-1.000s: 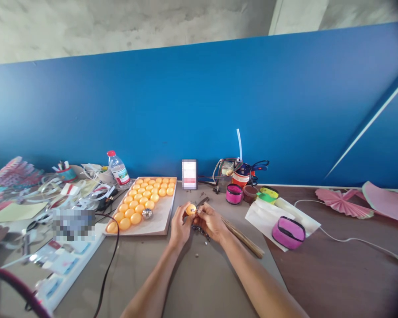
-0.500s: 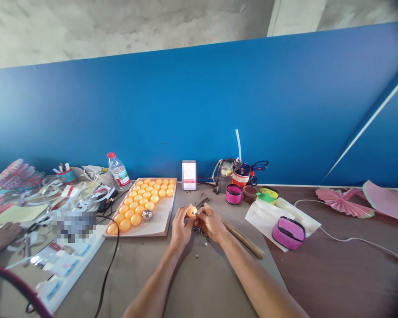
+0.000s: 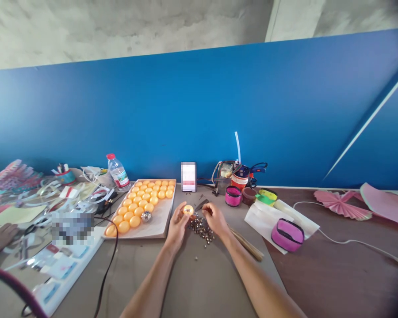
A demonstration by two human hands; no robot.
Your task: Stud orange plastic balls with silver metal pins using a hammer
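Observation:
My left hand (image 3: 178, 224) holds an orange ping-pong ball (image 3: 188, 209) between thumb and fingers. Small dark or shiny bits show on the ball's near side, too small to make out. Just to the right, my right hand (image 3: 215, 218) is pinched and apart from the ball; whatever its fingertips hold is hidden. Below and between the hands lies a pile of small shiny metallic pieces (image 3: 202, 229). To the left, a shallow tray (image 3: 159, 221) bears rows of orange balls (image 3: 134, 207) and one ball covered in silvery pieces (image 3: 146, 216).
A dark flat tool (image 3: 202, 204) lies behind the pile. Brown sticks (image 3: 247, 245) lie beside my right forearm. A phone (image 3: 189, 176) stands against the blue partition (image 3: 185, 110). Left are a water bottle (image 3: 118, 173), a black cable (image 3: 110, 265) and another person's hand (image 3: 1, 238). Right is a pink pouch (image 3: 287, 235).
My right hand has drawn away from the ball to the right. My left hand has shifted slightly left with the ball, and more of the metallic pile shows between the hands.

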